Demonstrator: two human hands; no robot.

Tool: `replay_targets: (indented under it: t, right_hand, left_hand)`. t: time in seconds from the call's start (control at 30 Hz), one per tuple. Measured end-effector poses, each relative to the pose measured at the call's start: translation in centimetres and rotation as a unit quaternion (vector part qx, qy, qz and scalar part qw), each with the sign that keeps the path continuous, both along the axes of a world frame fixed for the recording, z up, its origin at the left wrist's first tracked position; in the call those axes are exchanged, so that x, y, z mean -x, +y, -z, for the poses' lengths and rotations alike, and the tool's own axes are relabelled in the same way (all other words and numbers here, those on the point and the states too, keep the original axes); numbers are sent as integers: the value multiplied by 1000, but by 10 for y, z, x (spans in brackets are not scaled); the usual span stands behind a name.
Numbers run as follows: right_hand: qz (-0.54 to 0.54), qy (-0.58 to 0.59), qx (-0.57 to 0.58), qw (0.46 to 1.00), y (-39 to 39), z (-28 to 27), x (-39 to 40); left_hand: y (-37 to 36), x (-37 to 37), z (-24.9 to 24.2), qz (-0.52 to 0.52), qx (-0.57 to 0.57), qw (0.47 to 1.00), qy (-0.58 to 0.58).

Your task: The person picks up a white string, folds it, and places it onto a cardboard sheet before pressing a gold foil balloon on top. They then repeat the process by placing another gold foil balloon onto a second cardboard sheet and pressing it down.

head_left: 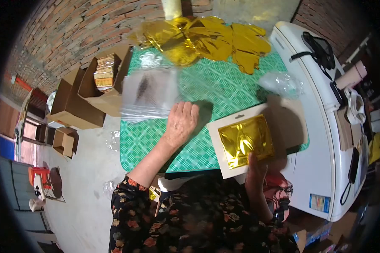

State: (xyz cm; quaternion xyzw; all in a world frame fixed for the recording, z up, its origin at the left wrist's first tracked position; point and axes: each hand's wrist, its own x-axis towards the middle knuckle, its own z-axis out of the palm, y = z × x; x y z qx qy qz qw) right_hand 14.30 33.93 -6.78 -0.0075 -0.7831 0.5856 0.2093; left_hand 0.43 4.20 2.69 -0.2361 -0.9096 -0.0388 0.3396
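My right hand (256, 172) grips the lower edge of a pale cardboard card (216, 134), thumb on top. A folded gold foil piece (245, 141) lies on the card's face, and a hanging slot shows at its top edge. My left hand (182, 123) is closed on the table beside a stack of clear plastic bags (150, 93). Its fingertips are turned under, so whatever they hold, if anything, is hidden. Thin clear film (200, 82) lies just beyond the left hand.
Gold foil pieces (211, 40) spread across the back of the green checked table (194, 158). A crumpled clear bag (280, 83) lies at right, beside a white appliance (314, 164). Cardboard boxes (81, 114) stand at left, one with packets (105, 74) inside.
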Motion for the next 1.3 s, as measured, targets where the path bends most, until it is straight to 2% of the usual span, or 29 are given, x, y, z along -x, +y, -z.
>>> replay_targets:
  t: [0.1, 0.2, 0.4, 0.5, 0.7, 0.83, 0.97, 1.1, 1.2, 1.3]
  right_hand:
    - [-3, -131, 205, 970, -16, -46, 0]
    - [7, -167, 207, 964, -21, -70, -2]
    - [-42, -176, 254, 950, -19, -65, -3]
    - [-70, -225, 238, 942, -20, -63, -8]
    - [-57, -210, 261, 941, -20, -67, -2]
    - [-54, -195, 248, 947, -22, -73, 2]
    - [-51, -235, 183, 953, -7, -61, 0]
    - [-73, -206, 201, 955, -7, -66, 4]
    - [-86, -203, 186, 958, -5, -65, 9]
    - [-109, -216, 202, 949, -3, -77, 15]
  left_hand:
    - [23, -12, 8, 66, -102, 992, -25]
    - [34, -23, 18, 81, -159, 982, -69]
    - [47, -43, 20, 76, -180, 975, -106]
    - [50, -48, 24, 93, -185, 970, -130]
    - [45, -51, 23, 85, -168, 967, -173]
    - [45, -48, 29, 48, -121, 971, -200]
    - [50, -45, 28, 29, -103, 972, -210]
    - [52, -43, 27, 3, -43, 970, -240]
    - [59, -36, 11, -13, -61, 958, -281]
    - [64, -26, 17, -38, -43, 970, -236]
